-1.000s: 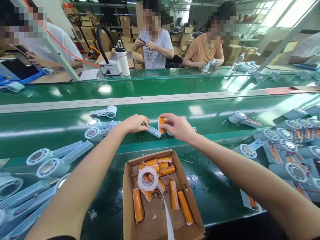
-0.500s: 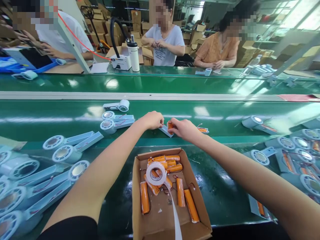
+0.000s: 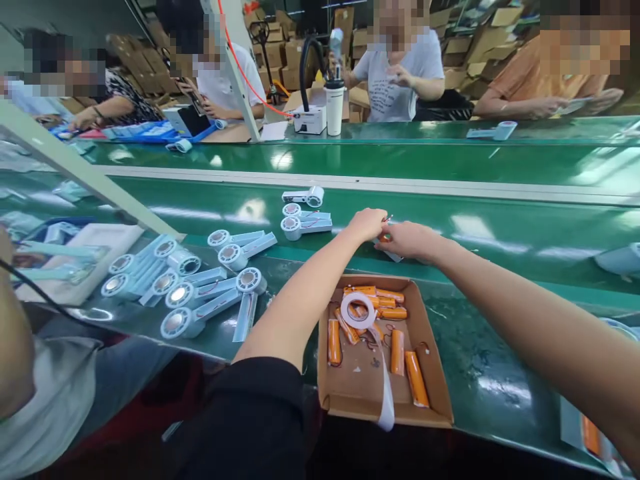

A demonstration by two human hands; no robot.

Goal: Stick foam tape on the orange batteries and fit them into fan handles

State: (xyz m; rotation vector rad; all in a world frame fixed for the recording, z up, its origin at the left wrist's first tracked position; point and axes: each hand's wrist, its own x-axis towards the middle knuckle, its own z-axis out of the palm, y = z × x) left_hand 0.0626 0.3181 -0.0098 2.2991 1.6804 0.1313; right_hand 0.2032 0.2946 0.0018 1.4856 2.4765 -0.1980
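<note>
Black sleeve [image 3: 255, 420], bare forearms [image 3: 300, 307].
Watching from afar, I saw the sleeve was wide and plain on the left arm, its edge ending near the elbow; the left hand [image 3: 369, 225] and right hand [image 3: 409, 240] were bare too.

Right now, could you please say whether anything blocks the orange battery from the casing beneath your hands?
Nothing visible does: the orange battery sits by the casing, though the right hand hides much of both.

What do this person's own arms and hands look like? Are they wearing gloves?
No gloves! The left hand and right hand are bare, and I see no watch or bracelet on either wrist. A plain black sleeve covers the upper left arm. The right sleeve, if any, isn't in view.
</note>
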